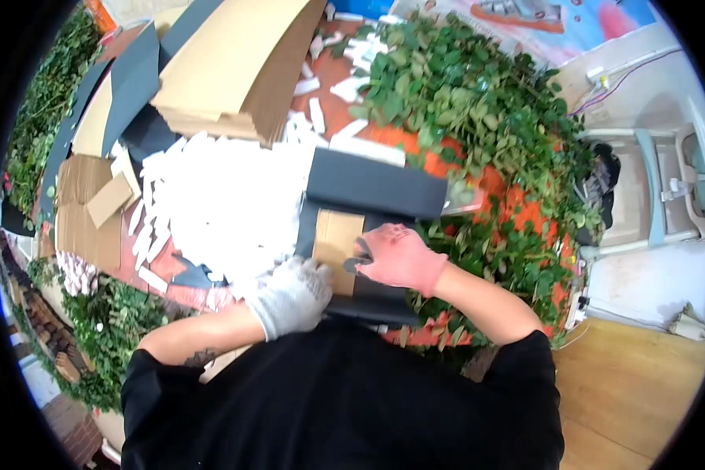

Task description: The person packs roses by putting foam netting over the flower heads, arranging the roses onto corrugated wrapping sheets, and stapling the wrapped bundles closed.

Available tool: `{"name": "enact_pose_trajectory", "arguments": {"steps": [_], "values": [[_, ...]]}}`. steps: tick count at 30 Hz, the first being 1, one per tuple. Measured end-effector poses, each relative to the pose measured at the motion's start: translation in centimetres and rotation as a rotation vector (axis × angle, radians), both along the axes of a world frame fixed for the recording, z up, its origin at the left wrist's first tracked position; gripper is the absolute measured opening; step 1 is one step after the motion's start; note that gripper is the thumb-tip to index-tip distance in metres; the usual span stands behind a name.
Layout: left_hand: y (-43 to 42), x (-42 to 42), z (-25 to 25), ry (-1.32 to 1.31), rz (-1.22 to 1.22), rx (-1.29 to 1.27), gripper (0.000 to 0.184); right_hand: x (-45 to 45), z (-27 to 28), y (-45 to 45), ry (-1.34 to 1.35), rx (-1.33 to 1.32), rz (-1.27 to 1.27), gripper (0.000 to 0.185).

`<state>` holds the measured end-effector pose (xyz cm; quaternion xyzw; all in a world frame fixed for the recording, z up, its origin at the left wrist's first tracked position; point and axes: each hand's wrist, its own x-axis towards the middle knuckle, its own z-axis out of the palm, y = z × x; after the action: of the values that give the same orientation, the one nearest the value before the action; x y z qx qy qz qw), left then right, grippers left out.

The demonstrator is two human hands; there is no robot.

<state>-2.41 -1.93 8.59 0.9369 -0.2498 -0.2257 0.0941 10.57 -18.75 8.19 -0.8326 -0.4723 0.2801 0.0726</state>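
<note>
One brown card [340, 233] on one black board [374, 185].
Right hand [399, 258] at the card's edge, left hand [294, 294] beside it; whether either grips, I can't tell.

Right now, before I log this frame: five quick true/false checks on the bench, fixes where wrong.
1. The right hand is gloved in pink. True.
2. The left hand is bare. False: it is gloved in whitish gray.
3. A small tan cardboard piece lies over the black board. True.
4. The tall tan stack is right of the black board. False: it is beyond and to the left.
5. Green leaves lie right of the tall tan stack. True.
</note>
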Motion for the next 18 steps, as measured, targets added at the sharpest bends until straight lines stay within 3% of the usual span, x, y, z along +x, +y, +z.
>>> {"name": "enact_pose_trajectory", "arguments": {"steps": [2, 4, 6, 8, 9, 10, 14, 15, 16, 18], "values": [[0.1, 0.2, -0.3, 0.054, -0.016, -0.019, 0.039, 4.2, 6.3, 1.6, 0.11, 0.409, -0.137, 0.027], [0.7, 0.7, 0.3, 0.108, -0.026, -0.032, 0.042, 10.6, 6.6, 2.6, -0.022, 0.7, -0.252, 0.03], [1.5, 1.0, 0.2, 0.163, -0.043, -0.044, 0.045, 18.1, 4.2, 4.1, -0.391, 0.409, -0.246, 0.055], [2.6, 1.2, -0.7, 0.158, -0.069, -0.19, 0.051, 24.8, -4.3, 5.0, -0.861, -0.086, -0.141, 0.085], [2.6, 2.3, -0.1, 0.311, -0.124, -0.149, 0.058, 26.3, -6.2, 5.1, -0.808, -0.263, -0.091, 0.093], [3.0, 2.8, 0.0, 0.298, -0.108, -0.146, 0.058, 28.0, -7.5, 5.8, -0.757, -0.433, -0.041, 0.101], [4.3, 2.8, -0.2, 0.293, -0.118, -0.188, 0.057, 30.6, -9.5, 7.8, -0.685, -0.348, -0.27, 0.099], [4.8, 2.9, -0.2, 0.289, -0.097, -0.272, 0.059, 31.0, -9.6, 7.9, -0.688, -0.307, -0.294, 0.087], [4.9, 2.9, 0.0, 0.287, -0.083, -0.355, 0.061, 31.3, -10.7, 7.5, -0.68, -0.316, -0.298, 0.087], [4.9, 4.4, 1.3, 0.271, -0.063, -0.367, 0.058, 32.7, -12.6, 6.7, -0.887, -0.241, -0.243, 0.075]]}}
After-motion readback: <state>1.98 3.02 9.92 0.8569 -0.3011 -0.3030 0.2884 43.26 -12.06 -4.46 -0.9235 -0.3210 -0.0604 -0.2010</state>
